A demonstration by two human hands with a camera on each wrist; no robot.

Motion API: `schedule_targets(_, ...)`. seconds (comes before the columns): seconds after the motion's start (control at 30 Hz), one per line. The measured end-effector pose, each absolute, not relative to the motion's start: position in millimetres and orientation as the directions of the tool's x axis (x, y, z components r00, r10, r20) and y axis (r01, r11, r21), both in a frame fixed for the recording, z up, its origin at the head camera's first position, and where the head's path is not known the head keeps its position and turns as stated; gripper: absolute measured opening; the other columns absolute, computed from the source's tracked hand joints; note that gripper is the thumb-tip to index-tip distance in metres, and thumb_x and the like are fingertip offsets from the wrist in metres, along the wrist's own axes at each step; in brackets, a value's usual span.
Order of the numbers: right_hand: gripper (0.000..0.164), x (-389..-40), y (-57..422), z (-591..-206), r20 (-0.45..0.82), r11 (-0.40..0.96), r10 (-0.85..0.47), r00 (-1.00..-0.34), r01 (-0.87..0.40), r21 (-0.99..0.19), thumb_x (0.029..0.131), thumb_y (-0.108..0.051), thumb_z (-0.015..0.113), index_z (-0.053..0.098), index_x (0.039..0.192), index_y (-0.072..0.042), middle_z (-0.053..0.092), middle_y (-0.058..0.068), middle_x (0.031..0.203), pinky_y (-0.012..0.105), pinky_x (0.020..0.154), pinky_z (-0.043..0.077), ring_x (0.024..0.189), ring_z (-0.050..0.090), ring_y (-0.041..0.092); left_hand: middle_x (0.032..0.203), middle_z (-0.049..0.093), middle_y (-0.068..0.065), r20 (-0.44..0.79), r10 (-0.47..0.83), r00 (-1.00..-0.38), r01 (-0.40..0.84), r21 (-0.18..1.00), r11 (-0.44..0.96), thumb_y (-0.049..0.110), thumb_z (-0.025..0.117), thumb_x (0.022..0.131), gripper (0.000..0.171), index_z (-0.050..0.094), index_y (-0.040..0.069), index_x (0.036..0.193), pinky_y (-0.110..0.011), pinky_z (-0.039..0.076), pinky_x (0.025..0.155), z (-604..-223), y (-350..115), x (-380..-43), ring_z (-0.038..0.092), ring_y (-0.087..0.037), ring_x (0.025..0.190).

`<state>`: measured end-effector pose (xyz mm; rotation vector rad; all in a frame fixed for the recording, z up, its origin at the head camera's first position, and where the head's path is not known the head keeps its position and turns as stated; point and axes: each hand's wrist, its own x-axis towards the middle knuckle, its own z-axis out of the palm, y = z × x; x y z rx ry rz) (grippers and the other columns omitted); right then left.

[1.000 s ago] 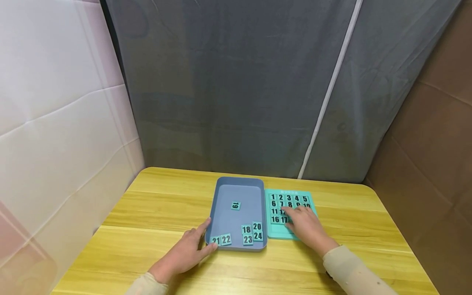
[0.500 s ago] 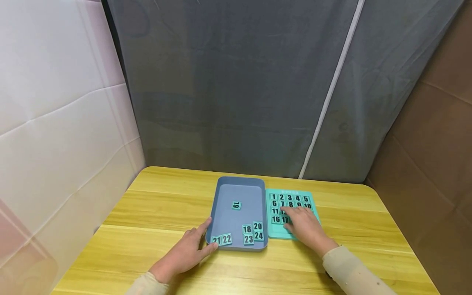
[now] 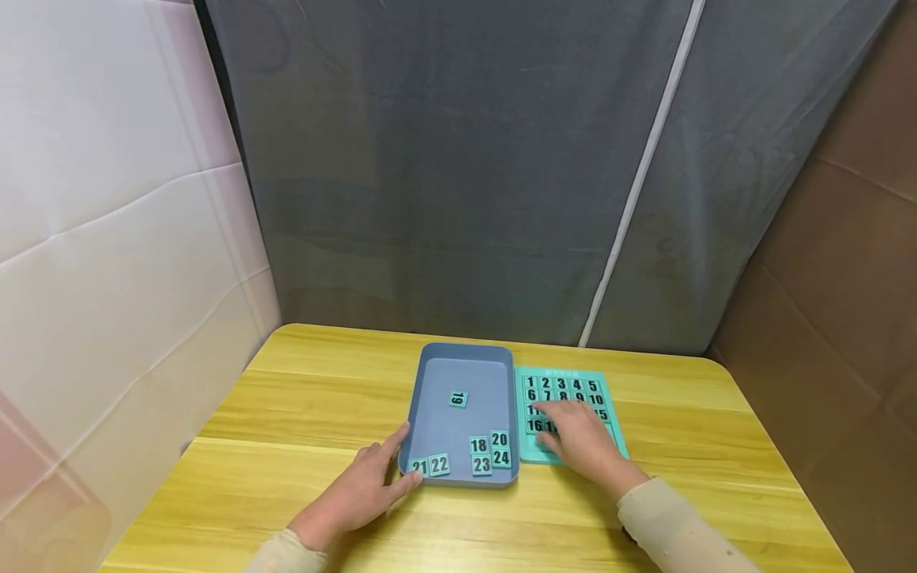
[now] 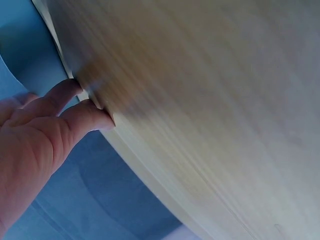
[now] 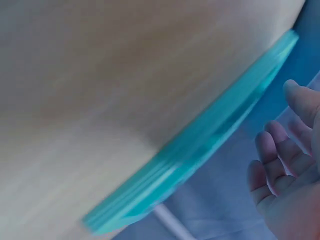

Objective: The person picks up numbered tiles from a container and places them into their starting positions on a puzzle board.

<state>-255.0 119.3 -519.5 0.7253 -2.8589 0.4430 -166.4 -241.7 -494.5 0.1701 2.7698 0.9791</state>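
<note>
A blue-grey tray (image 3: pixel 469 376) lies at the middle of the table, holding several number tiles. My left hand (image 3: pixel 358 487) touches its near left corner, thumb and fingers extended and spread. To the tray's right is a turquoise number board (image 3: pixel 532 450) with rows of numbered tiles. Over its middle rows hovers my right hand (image 3: pixel 583 436), hiding part of the numbers. In the right wrist view, the fingers (image 5: pixel 270 152) are loosely bent, with nothing between them, apart from the board's edge.
Inside the tray, tile 19 (image 3: pixel 458 399) lies sideways near the middle. Tiles 21 and 22 (image 3: pixel 439 465) sit at its near left, and a cluster with tile 23 (image 3: pixel 481 465) at its near right. A grey curtain (image 3: pixel 458 175) hangs behind the wooden table (image 3: pixel 315 398).
My right hand has shifted slightly left across the board, uncovering 10 and 15 and covering numbers further left. My left hand has stayed at the tray's corner.
</note>
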Motion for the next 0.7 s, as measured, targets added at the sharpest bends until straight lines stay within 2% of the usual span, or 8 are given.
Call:
schedule_targets(0.2,0.022,-247.0,90.5,-512.4,0.313,0.769,-0.568,-0.761,-0.627,-0.129,0.095,-0.013,0.08,0.082,0.116,-0.021,0.077,0.002,0.122,0.052,0.104,0.054,0.117,0.066,0.026,0.161,0.05,-0.029,-0.147,0.173,-0.974,0.041,0.634,0.772,0.046,0.073,0.101,0.086,0.033,0.013,0.169,-0.07,0.04,0.119,-494.9,-241.1,-166.0,0.044,-0.049,0.151)
schedule_targets(0.33,0.027,-242.7,79.3,-511.3,0.325,0.809,-0.532,-0.782,-0.583,-0.079,0.096,-0.004,0.074,0.084,0.11,-0.024,0.076,0.002,0.123,0.05,0.104,0.052,0.117,0.064,0.026,0.16,0.05,-0.029,-0.143,0.181,-0.973,0.05,0.635,0.771,0.047,0.073,0.101,0.087,0.032,0.012,0.169,-0.069,0.04,0.119,-495.7,-241.3,-165.5,0.045,-0.049,0.15)
schedule_targets(0.43,0.023,-241.9,73.0,-509.6,0.332,0.814,-0.517,-0.789,-0.573,-0.095,0.099,-0.009,0.071,0.084,0.11,-0.024,0.076,0.002,0.125,0.053,0.106,0.051,0.119,0.064,0.028,0.159,0.051,-0.03,-0.133,0.184,-0.974,0.058,0.637,0.769,0.048,0.073,0.101,0.087,0.032,0.012,0.169,-0.07,0.04,0.118,-495.6,-242.0,-166.4,0.045,-0.049,0.149)
schedule_targets(0.53,0.018,-241.6,65.3,-507.5,0.312,0.767,-0.579,-0.754,-0.633,-0.106,0.101,-0.017,0.072,0.084,0.11,-0.025,0.075,0.003,0.128,0.053,0.107,0.051,0.122,0.063,0.027,0.159,0.051,-0.031,-0.128,0.18,-0.975,0.059,0.637,0.769,0.047,0.073,0.101,0.087,0.033,0.012,0.169,-0.07,0.04,0.119,-494.8,-242.7,-166.8,0.045,-0.05,0.149)
schedule_targets(0.7,0.019,-240.0,52.7,-506.7,0.214,0.697,-0.684,-0.697,-0.711,-0.089,0.102,-0.022,0.07,0.085,0.112,-0.03,0.074,0.002,0.131,0.052,0.106,0.05,0.124,0.061,0.026,0.159,0.051,-0.031,-0.128,0.185,-0.974,0.061,0.638,0.767,0.046,0.073,0.101,0.086,0.033,0.011,0.169,-0.07,0.039,0.119,-494.6,-242.6,-165.6,0.045,-0.051,0.149)
